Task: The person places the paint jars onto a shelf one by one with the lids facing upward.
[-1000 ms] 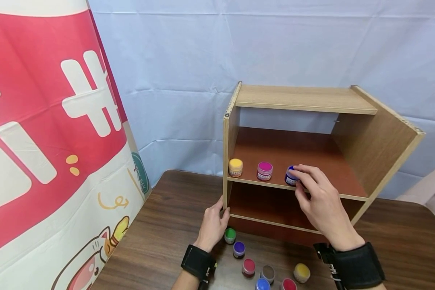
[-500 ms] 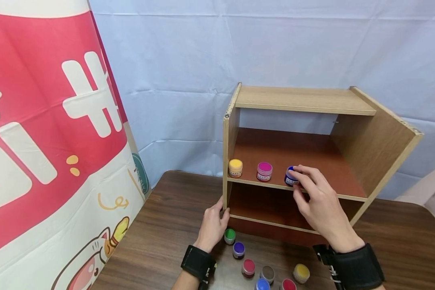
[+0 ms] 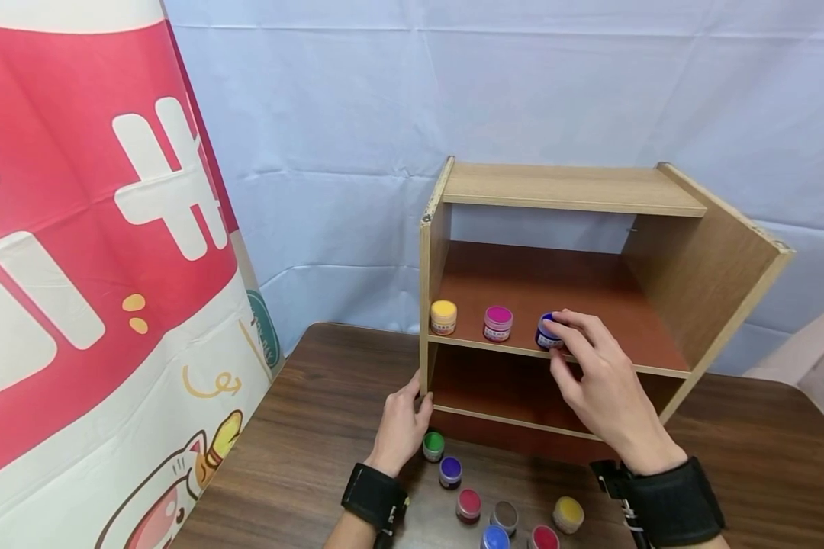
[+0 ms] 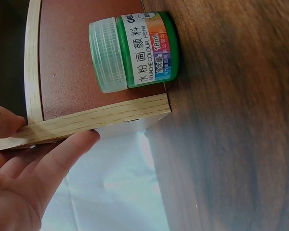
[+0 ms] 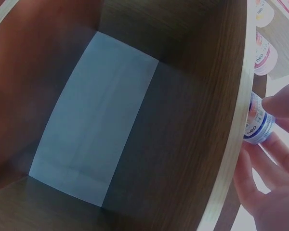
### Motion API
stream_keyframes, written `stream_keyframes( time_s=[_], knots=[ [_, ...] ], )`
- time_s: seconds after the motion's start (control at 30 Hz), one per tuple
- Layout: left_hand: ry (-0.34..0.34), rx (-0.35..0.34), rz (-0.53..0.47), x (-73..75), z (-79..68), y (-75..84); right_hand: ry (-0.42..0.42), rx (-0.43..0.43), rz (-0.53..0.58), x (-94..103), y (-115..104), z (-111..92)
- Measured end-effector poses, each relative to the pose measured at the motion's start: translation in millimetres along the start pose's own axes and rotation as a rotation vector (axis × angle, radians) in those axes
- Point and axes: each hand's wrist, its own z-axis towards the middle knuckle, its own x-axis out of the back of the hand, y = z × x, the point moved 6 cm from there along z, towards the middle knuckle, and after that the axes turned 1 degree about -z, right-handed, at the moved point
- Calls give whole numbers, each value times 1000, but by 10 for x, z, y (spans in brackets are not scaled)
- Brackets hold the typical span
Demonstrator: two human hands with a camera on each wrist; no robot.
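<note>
In the head view, my right hand (image 3: 607, 389) pinches a small dark blue paint jar (image 3: 545, 340) between thumb and fingers at the front edge of the cabinet's middle shelf. The same jar (image 5: 258, 122) appears upright-labelled beyond the board in the right wrist view. My left hand (image 3: 400, 431) grips the lower front edge of the wooden cabinet's left side panel (image 3: 426, 305), thumb inside and fingers outside. Close by that hand stands a green gouache jar (image 4: 144, 50) with a translucent lid. On the middle shelf, a yellow-orange jar (image 3: 443, 318) and a magenta jar (image 3: 498, 324) line up left of the blue one.
Several more jars stand on the dark wood table before the cabinet, among them a purple jar (image 3: 450, 473), a brown jar (image 3: 504, 516) and a yellow jar (image 3: 568, 515). Behind hangs a pale blue cloth (image 3: 329, 152). A printed red and white curtain (image 3: 75, 191) covers the left.
</note>
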Motion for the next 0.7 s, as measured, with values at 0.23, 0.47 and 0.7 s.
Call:
stream_keyframes(
  time_s=[0.23, 0.47, 0.7],
  knots=[
    [-7, 11, 4, -21, -9, 3, 18, -11, 24, 33, 4, -13],
    [5, 0, 1, -1, 5, 4, 85, 18, 34, 155, -45, -49],
    [19, 1, 7, 3, 12, 8, 101, 40, 47, 233, -88, -244]
  ],
)
